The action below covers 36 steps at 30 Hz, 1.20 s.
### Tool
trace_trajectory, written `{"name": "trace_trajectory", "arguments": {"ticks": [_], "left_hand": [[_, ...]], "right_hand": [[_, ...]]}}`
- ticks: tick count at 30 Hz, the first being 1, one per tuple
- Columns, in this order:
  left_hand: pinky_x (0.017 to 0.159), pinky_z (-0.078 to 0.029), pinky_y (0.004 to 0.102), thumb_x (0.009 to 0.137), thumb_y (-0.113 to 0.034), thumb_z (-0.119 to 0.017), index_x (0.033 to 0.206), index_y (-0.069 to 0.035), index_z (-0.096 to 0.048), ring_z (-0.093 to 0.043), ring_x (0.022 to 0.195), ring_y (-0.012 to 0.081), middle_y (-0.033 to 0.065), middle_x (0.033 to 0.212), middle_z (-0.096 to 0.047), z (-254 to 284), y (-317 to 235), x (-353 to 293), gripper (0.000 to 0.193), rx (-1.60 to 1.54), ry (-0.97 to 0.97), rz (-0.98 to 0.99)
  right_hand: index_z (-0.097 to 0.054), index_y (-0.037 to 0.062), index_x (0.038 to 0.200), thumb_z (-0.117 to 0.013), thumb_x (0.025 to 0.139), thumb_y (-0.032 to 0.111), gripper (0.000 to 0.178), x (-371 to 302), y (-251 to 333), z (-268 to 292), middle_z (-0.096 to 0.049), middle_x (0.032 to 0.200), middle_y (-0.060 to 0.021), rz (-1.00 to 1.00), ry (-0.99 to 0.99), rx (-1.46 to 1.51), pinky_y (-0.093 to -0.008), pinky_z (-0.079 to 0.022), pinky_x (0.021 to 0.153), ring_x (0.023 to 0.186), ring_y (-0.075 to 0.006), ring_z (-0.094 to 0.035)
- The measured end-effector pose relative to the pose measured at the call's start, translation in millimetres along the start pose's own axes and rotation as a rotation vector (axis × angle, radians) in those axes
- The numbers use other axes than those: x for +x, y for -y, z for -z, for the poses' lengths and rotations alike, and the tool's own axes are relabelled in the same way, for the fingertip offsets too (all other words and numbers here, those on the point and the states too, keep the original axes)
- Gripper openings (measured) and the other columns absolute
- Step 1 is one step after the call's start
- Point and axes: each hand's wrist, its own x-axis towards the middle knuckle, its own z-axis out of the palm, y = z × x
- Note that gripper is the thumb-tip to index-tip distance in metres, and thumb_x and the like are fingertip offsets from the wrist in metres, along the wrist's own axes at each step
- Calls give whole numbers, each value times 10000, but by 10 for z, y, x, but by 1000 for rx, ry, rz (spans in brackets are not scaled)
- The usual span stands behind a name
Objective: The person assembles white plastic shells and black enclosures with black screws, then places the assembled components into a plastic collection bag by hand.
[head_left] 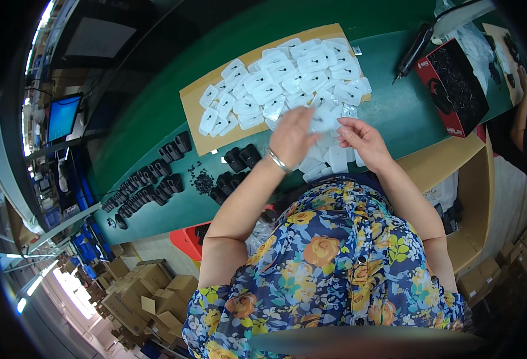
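Note:
In front of my body, my right hand (pixel 364 141) is closed, with thumb and fingers pinching the edge of a translucent white plastic packet (pixel 323 120). A small dark piece shows faintly inside that packet. Close by its left side is my left hand (pixel 292 139), wearing a silver bangle; motion smears its fingers, so whether they grip the packet cannot be made out. Beyond both hands, a sheet of brown cardboard (pixel 194 102) carries a pile of similar packets (pixel 267 93), each with a small black part. Several more packets (pixel 337 158) lie right below my hands.
Rows of black devices (pixel 138 182) and a heap of small black pieces (pixel 202 182) lie on the green table (pixel 200 209) to the left. A red box (pixel 453 90) of black parts and a dark electric screwdriver (pixel 416 51) are at right. Another person's arm (pixel 520 107) shows far right.

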Motion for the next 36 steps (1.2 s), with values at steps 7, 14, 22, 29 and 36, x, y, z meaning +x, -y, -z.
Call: {"name": "trace_trajectory", "arguments": {"ticks": [7,14,22,29,36], "left_hand": [[882,-323,383,583,-173,-689,1052,-25,-510,-419,1004,274,99,1046,-485,-172,705,76,523,335,-30,116],[881,-309,394,570,-183,-696,1041,-55,-518,-415,997,261,82,1030,-473,-245,762,26,520,405,-118,125],[608,-454,379,713,-333,-607,892,-49,-528,-560,733,291,129,841,-560,-610,236,140,344,234,117,325],[615,-470,390,762,-466,-492,828,-47,-567,-595,694,308,153,777,-611,-734,46,534,431,411,328,595],[624,-470,408,766,-352,-507,857,-48,-554,-587,716,313,161,815,-597,-700,-201,522,321,404,336,520]], "right_hand": [[-550,7,982,-535,828,156,214,-226,-20,464,-550,784,-13,-23,-146,-165,-195,-420,599,670,-68,-499],[-567,26,949,-540,824,156,183,-380,-135,931,-547,773,9,12,-394,-86,-177,-404,577,636,-47,-481],[-568,16,918,-541,816,142,164,-318,-95,1080,-543,749,11,18,-330,-170,-183,-401,569,633,-52,-479],[-592,27,872,-555,813,177,165,-87,690,2193,-536,667,22,491,-768,-344,-167,-369,496,563,-38,-461],[-581,46,990,-619,729,167,290,219,1353,3436,-616,842,-96,215,-904,-1077,-291,-447,712,776,-204,-587]]}}
